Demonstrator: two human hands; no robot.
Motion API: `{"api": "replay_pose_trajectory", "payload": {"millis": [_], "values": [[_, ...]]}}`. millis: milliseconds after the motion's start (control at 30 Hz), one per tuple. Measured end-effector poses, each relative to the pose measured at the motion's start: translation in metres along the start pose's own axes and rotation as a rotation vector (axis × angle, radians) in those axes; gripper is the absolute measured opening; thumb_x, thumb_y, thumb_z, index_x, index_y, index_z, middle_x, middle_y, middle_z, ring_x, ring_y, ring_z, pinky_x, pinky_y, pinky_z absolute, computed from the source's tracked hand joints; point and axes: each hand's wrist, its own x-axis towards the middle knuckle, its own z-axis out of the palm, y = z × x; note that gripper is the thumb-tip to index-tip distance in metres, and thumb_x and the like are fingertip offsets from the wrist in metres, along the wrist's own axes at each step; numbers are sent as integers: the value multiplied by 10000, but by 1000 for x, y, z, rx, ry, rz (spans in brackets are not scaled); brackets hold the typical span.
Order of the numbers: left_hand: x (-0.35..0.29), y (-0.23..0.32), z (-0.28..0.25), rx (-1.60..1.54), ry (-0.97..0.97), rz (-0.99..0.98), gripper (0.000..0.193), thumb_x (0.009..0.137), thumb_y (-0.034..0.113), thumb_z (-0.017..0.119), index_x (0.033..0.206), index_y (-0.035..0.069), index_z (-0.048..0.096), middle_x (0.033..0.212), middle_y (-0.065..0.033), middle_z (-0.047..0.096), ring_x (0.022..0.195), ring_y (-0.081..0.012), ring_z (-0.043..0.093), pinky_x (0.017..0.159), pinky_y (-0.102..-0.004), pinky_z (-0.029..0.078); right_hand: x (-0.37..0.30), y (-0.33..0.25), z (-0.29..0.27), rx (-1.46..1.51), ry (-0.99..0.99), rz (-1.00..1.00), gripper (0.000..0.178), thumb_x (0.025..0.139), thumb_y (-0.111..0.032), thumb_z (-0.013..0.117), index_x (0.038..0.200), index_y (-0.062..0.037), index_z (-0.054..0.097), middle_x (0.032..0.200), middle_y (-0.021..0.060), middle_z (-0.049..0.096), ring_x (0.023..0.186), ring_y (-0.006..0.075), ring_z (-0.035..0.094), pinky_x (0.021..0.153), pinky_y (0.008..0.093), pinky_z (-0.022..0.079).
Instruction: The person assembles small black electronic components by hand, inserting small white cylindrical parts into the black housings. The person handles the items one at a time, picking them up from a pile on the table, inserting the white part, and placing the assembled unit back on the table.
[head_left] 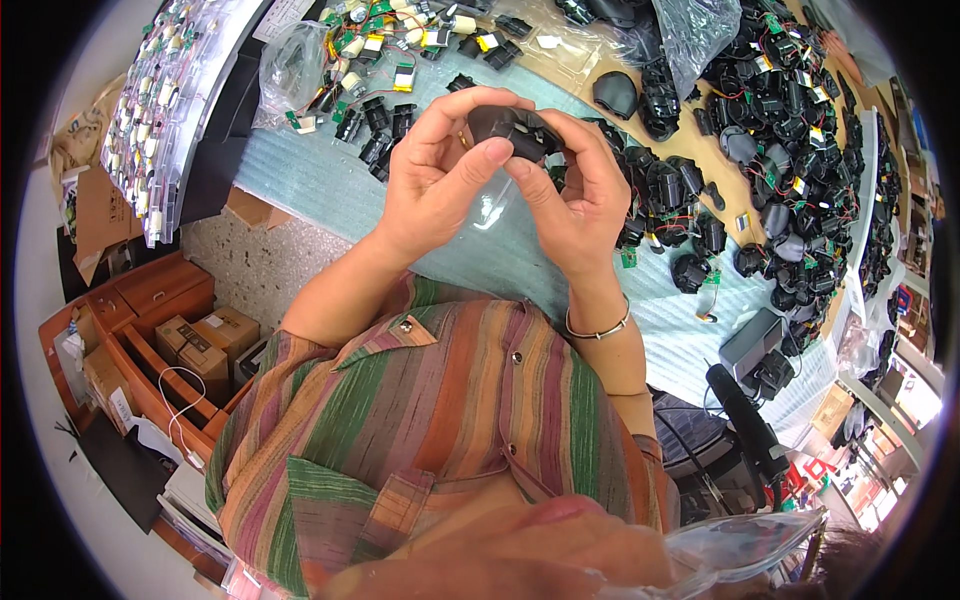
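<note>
Between both hands, raised over the table, is a rounded black plastic housing [490, 122] with a darker black part on its lower right side. My left hand [440, 170] grips its left side, with the thumb pressed on the near face and the fingers curled behind. On the other side my right hand [580, 185] pinches it, thumb tip on the lower edge. The fingers partly cover the housing, and what lies inside it cannot be made out. Small black plastic parts [376, 140] lie on the foam sheet just beyond my left hand.
Pale foam sheeting [320, 190] covers the table. Batteries with wires and green boards [400, 40] lie at the far left, next to a clear plastic bag [290, 75]. Heaps of black housings [790, 170] fill the right side. Trays of small boards [160, 120] stand at the left edge.
</note>
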Motion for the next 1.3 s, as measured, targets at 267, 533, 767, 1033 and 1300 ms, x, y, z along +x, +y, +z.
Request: {"api": "replay_pose_trajectory", "payload": {"millis": [267,533,767,1033,1300], "values": [[-2,-9,-6,-177,76,-113,422,975,53,604,1367,0,458,1326,-169,561,1173,-208,583,1014,-350,489,7,-8,2,-212,18,-123,418,748,-127,834,1131,-57,681,1074,65,636,868,220,590,759,319,496],[1,-2,-5,-215,38,-147,388,1064,167,418,1414,0,419,1369,-204,530,1208,-249,572,1018,-404,495,6,-2,-1,-634,101,-544,439,707,-99,833,1129,-94,711,1029,12,607,873,201,558,730,326,479],[1,5,-1,-193,75,-205,363,1064,152,429,1394,3,453,1354,-187,552,1209,-242,571,1030,-420,486,8,4,-2,-686,144,-674,439,701,-115,835,1125,-94,721,1005,-9,629,863,194,566,744,323,484],[2,5,-5,-268,94,-243,326,1053,144,474,1350,15,512,1325,-151,587,1169,-219,596,991,-396,509,8,1,1,-616,129,-588,429,673,-80,852,1081,-96,721,999,6,645,857,196,570,741,322,473],[4,7,-7,-262,105,-280,347,1055,134,436,1371,1,487,1344,-185,567,1194,-234,592,1001,-404,519,8,2,-1,-600,139,-544,443,661,-65,852,1080,-102,712,969,10,628,836,192,555,703,309,439]]}}
